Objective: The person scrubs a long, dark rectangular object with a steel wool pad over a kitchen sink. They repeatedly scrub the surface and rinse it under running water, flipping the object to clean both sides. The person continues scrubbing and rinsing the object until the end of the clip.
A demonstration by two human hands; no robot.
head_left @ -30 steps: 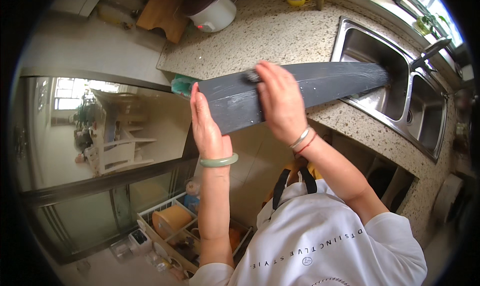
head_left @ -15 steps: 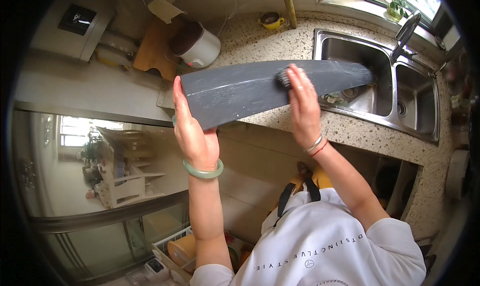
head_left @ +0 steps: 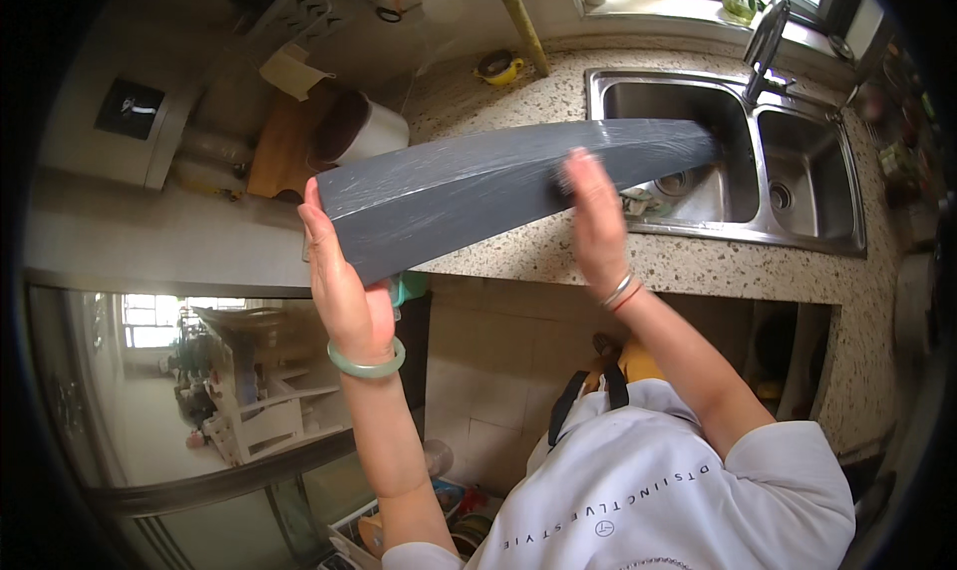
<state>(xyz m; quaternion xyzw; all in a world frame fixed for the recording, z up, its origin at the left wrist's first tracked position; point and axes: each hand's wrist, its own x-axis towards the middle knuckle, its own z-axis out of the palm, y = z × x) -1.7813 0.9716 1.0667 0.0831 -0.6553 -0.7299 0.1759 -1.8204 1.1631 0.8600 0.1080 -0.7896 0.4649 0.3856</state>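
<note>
A long, dark grey tapered panel [head_left: 449,191] with pale wet streaks is held tilted above the counter, its narrow far end over the sink. My left hand [head_left: 349,296] is closed on its wide left end, the palm against the edge and some fingers hidden underneath. Over the middle of the panel, my right hand [head_left: 598,221] presses a dark steel wool scrubber [head_left: 563,184] onto the surface. Motion blurs its fingertips, and they partly hide the scrubber.
A double steel sink [head_left: 743,236] with a tap [head_left: 766,46] lies right, set in a speckled counter [head_left: 478,261]. Behind the panel stand a white rice cooker [head_left: 384,136], a wooden board [head_left: 279,156] and a yellow cup [head_left: 498,68]. A glossy cabinet front is at left.
The panel and both hands have shifted left in view as the view moved. My right hand is slightly nearer the panel's lower edge, still with the scrubber.
</note>
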